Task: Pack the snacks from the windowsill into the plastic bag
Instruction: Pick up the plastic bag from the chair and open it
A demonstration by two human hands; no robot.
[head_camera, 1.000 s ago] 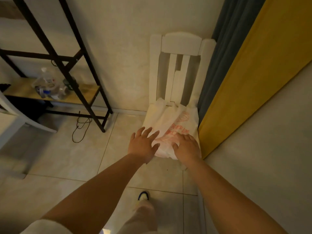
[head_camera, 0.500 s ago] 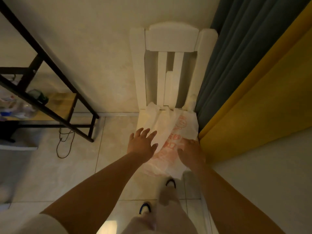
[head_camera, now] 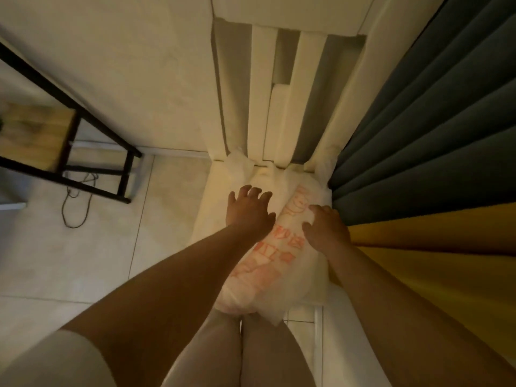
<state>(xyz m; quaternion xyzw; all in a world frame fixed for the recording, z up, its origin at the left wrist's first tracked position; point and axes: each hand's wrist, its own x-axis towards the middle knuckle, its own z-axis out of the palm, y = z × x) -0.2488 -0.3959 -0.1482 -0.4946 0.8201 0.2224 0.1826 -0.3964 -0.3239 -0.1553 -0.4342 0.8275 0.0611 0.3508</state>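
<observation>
A white plastic bag (head_camera: pixel 268 277) with red print lies flat on the seat of a white slatted chair (head_camera: pixel 259 107) against the wall. My left hand (head_camera: pixel 248 213) rests on the bag's left part with its fingers spread. My right hand (head_camera: pixel 326 227) lies on the bag's right side, its fingers curled down over the plastic. No snacks and no windowsill are in view.
A dark grey curtain (head_camera: pixel 432 121) and a yellow curtain (head_camera: pixel 446 261) hang at the right of the chair. A black metal shelf frame (head_camera: pixel 92 152) with a wooden board stands at the left, a cable (head_camera: pixel 75 202) on the tiled floor beside it. My legs show below.
I have stepped closer to the chair, so bag and chair fill more of the view. Both hands have slid further up the bag toward the chair back.
</observation>
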